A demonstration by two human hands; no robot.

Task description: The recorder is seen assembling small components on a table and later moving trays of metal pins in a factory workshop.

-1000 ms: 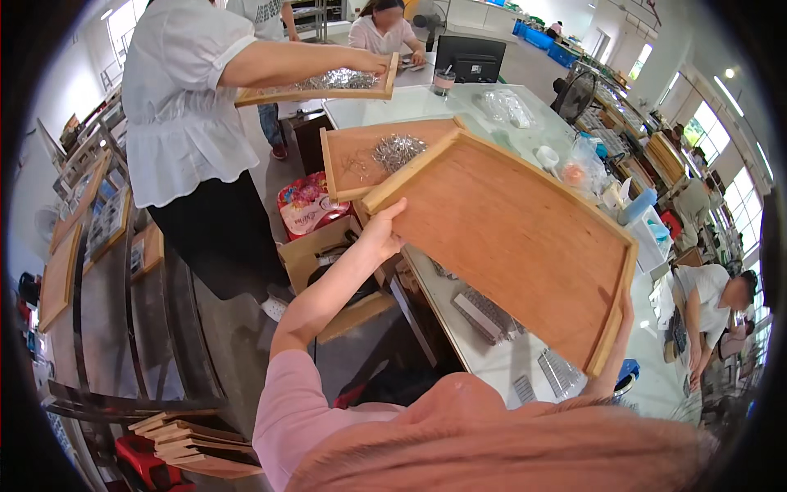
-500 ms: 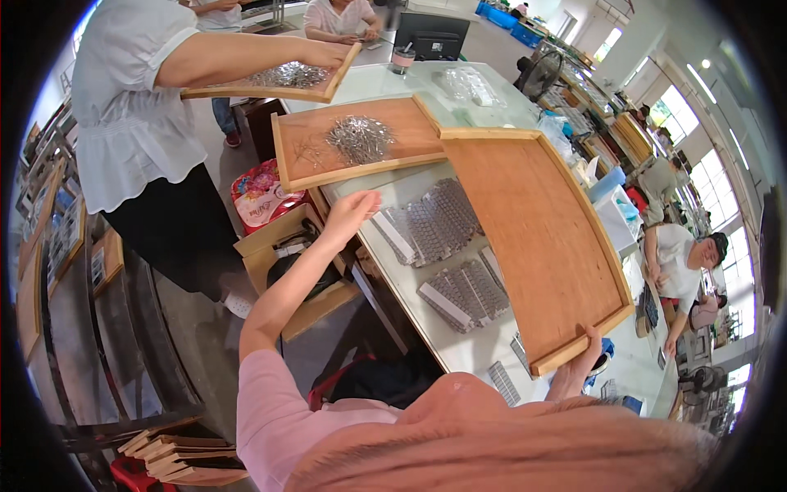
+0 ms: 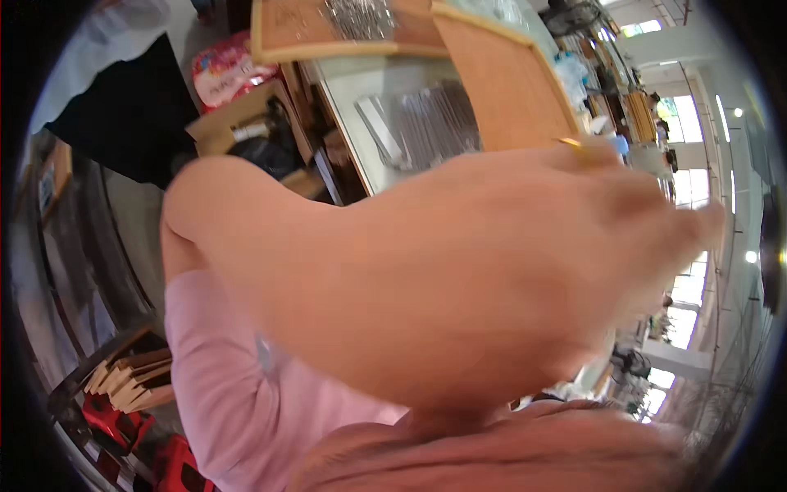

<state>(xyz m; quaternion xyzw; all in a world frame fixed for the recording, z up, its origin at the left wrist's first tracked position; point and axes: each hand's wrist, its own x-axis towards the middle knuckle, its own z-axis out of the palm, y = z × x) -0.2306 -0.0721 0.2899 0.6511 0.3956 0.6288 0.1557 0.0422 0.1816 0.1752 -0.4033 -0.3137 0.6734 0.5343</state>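
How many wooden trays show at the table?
2: a tray bearing metal pieces, top center; a second tray beside it, partly behind the left hand. Others may be hidden.

- A shallow, flat-bottomed reddish-brown wooden tray with a pale raised wooden rim [image 3: 504, 90] shows only in part, upper middle of the view.
- Its far and right edges meet at a corner.
- Its near end is hidden; its support cannot be told.
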